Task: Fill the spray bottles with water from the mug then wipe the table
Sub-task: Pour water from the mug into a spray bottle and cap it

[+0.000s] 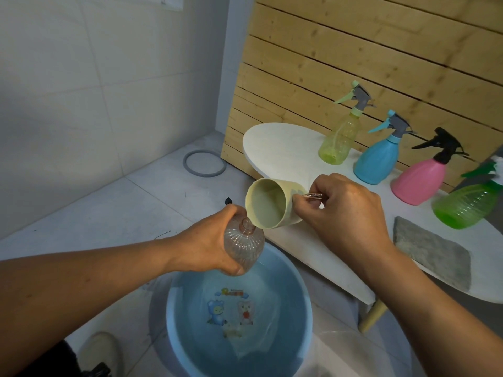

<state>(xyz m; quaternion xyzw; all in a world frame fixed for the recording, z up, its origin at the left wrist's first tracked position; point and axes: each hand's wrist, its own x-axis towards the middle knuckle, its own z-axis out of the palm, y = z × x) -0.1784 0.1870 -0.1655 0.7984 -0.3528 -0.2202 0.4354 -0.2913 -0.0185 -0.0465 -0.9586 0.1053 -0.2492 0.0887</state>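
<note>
My left hand (206, 240) grips a clear ribbed spray bottle (243, 250) without its spray head, held over the blue basin (304, 295). My right hand (345, 210) holds the cream mug (272, 204) by its metal handle, tipped so its rim touches the bottle's open neck. On the white table (283, 153) stand a yellow-green spray bottle (339, 140), a blue one (377, 161), a pink one (420, 182) and a green one (468, 205). A grey cloth (430, 251) lies on the table's near part.
The basin holds water and sits on the tiled floor below the table's edge. A grey ring (204, 165) lies on the floor near the wall. A wooden slatted panel (353, 50) stands behind the table. My shoe (100, 352) is at the lower left.
</note>
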